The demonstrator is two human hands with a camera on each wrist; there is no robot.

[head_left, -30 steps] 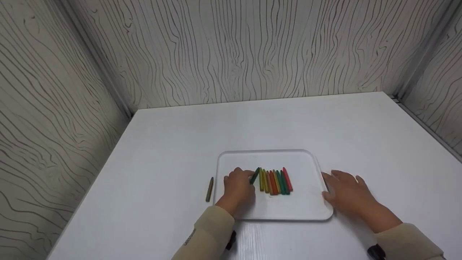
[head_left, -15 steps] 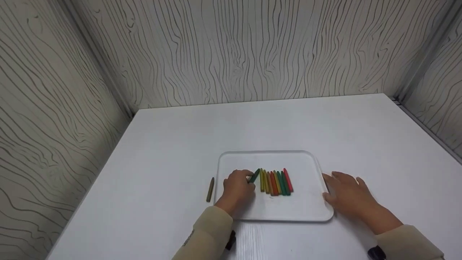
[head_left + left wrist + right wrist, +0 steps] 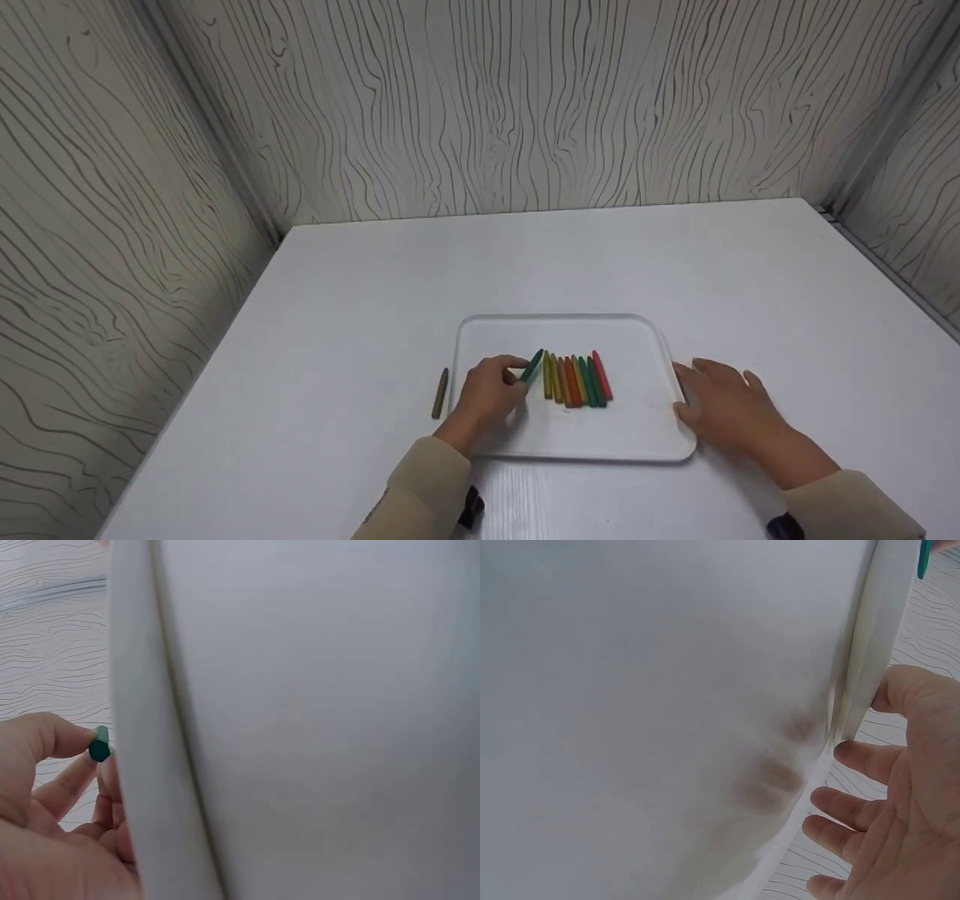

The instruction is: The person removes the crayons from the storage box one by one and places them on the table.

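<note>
While wood-grain patterned panels (image 3: 495, 112) stand at the far side, left and right, a white table (image 3: 375, 285) fills the space between them. White rectangular tray (image 3: 651, 424), rounded corners, raised rim, lies flat on the near half of the table, a bit right of centre. Beige left sleeve (image 3: 424, 480) and beige right sleeve (image 3: 847, 502) come in from the near edge.

Right hand (image 3: 731, 409) is at the tray's right rim: thumb touches it, index fingertip right at the edge, other fingers spread wide and mostly straight, no crayon in them. Left hand (image 3: 487, 394) is over the left part of the tray, thumb and fingertips narrowed in a pinch on a green crayon (image 3: 532, 366); other fingers curl toward the palm.

Row of crayons (image 3: 568, 382) lies near mid-tray, side by side, tips to the far side: olive-yellow ones at left, then orange-red, green, and a red crayon (image 3: 602, 375) at the right end. Held green crayon tilts, tip far and right, just left of the row; can't tell if it touches the tray. Brown crayon (image 3: 440, 394) lies on the table, just left of the tray, tip far.
</note>
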